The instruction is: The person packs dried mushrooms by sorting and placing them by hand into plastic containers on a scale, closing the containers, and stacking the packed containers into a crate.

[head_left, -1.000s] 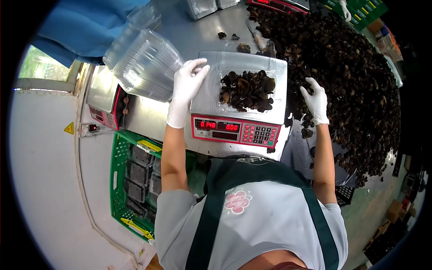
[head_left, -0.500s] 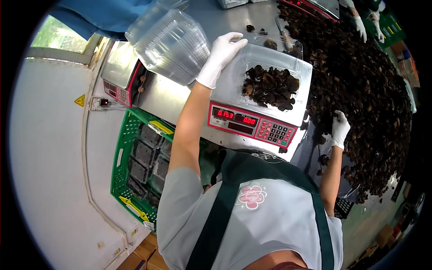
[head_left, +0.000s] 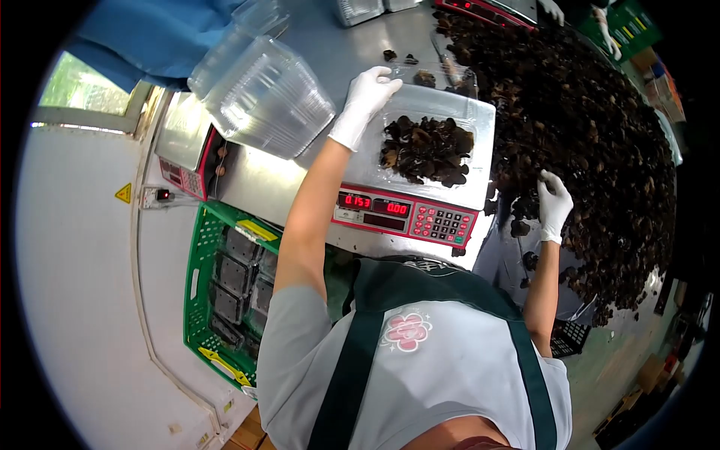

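A clear plastic box (head_left: 381, 169) holding a heap of dark wood ear mushrooms (head_left: 427, 150) sits on a scale (head_left: 444, 226) with a red-framed panel. The scale's display reads 0.153. My left hand (head_left: 365, 105), white-gloved, is at the box's far left corner, its fingertips closed on the clear edge beside the raised lid (head_left: 457, 77). At the near left border of a large mushroom pile (head_left: 592, 142) is my right hand (head_left: 554, 206), also gloved. Its fingers are curled together, and what they hold, if anything, is hidden.
Nested clear boxes (head_left: 262, 97) stand left of the scale. A second scale (head_left: 180, 142) is further left. Below it, a green crate (head_left: 196, 300) holds several packed boxes. Other people's gloved hands (head_left: 606, 36) show at the far right, near a third scale (head_left: 487, 11).
The whole view has shifted, so the table appears further left and lower. My right hand has moved slightly away from me along the pile. The display still reads 0.153.
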Action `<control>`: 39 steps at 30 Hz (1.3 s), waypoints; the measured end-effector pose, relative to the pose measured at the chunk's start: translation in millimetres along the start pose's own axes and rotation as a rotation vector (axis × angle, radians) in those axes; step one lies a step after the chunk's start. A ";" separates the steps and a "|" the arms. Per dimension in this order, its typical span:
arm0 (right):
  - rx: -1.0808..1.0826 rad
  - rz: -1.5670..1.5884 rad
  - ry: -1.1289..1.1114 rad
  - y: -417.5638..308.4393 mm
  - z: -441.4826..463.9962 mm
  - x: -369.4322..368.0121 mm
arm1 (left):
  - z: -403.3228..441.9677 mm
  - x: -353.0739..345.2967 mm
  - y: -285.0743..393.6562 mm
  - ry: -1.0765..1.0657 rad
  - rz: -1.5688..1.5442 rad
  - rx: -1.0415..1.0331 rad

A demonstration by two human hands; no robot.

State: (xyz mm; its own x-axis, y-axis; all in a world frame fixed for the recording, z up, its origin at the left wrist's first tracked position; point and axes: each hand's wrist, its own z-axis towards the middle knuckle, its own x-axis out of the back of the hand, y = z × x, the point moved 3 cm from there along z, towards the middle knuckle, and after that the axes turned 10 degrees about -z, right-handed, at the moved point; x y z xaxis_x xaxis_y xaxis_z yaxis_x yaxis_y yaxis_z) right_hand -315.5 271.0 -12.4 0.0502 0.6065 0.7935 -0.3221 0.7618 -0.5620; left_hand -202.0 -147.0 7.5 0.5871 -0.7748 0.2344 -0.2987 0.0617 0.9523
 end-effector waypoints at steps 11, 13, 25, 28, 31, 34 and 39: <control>0.508 0.460 -0.444 -216.1 -20.9 -31.6 | -11.2 3.6 -2.2 0.045 0.020 -0.054; 0.627 0.211 -0.473 -239.1 -25.3 -37.1 | -15.2 4.8 2.0 0.052 0.040 -0.072; 0.356 0.207 -0.187 -164.9 4.0 2.5 | -9.5 24.7 0.4 0.056 0.024 -0.083; 0.203 0.159 -0.205 -122.5 7.0 4.7 | -7.7 26.4 3.7 0.051 -0.048 -0.038; 0.143 0.136 -0.215 -90.3 5.5 3.4 | -2.3 24.2 6.4 0.048 -0.129 0.030; 0.071 0.123 -0.231 -76.8 1.8 4.0 | 1.0 12.9 13.6 0.019 -0.128 0.060; 0.087 0.147 -0.243 -80.8 -4.1 3.5 | -8.9 12.6 23.2 0.134 0.079 -0.109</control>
State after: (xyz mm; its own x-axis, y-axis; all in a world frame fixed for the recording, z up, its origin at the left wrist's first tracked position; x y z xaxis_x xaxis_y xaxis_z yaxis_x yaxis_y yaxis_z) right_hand -285.5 212.4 34.9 -0.2275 0.6291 0.7433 -0.3892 0.6409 -0.6616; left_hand -194.8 -149.8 34.3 0.6623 -0.6745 0.3262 -0.2690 0.1923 0.9438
